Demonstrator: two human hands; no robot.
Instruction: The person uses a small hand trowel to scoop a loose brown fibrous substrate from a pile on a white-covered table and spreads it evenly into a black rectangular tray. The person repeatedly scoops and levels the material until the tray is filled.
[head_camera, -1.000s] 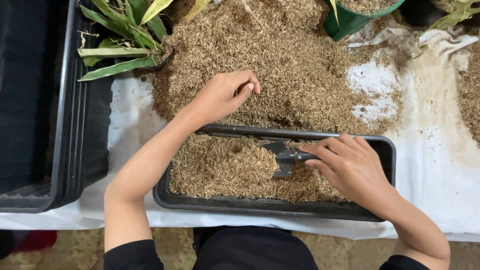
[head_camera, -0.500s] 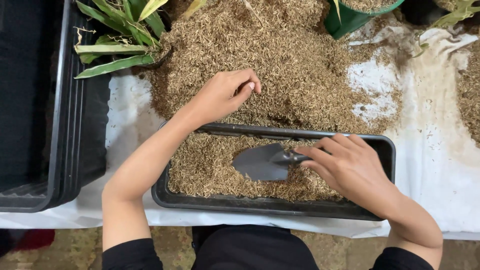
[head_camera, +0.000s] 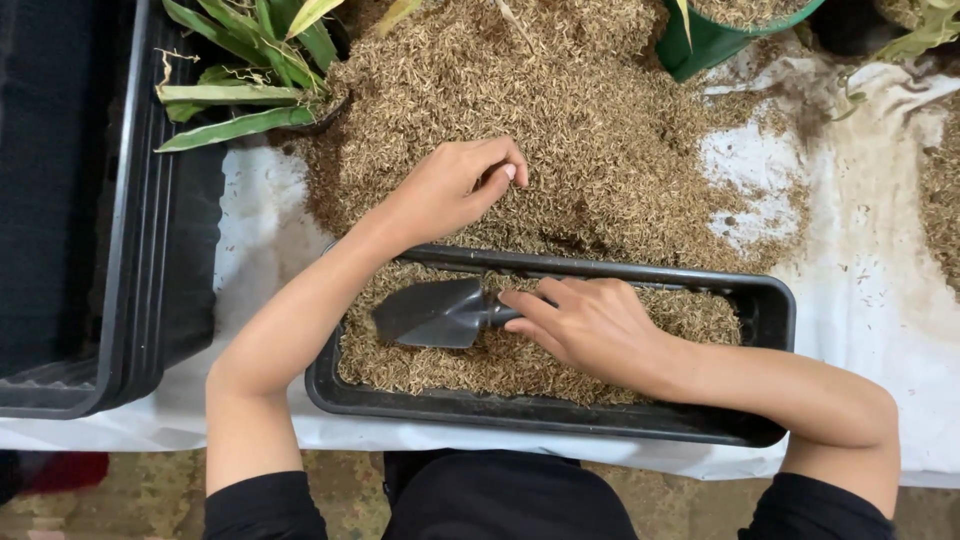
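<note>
The right hand is clenched around the handle of a small dark grey metal garden trowel, which lies nearly flat on the dry brown husk filling inside the long black rectangular plastic planter tray; its long axis runs left to right along the tray, with the blade tip pointing to the person's left. The left hand rests loosely curled, fingers bent and grasping nothing clearly, on the big heap of brown husk mulch spread over the white-covered table just behind the tray. A stack of black plastic trays stands at the far left beside a green long-leaved plant, and a green plastic pot sits at the top edge.
</note>
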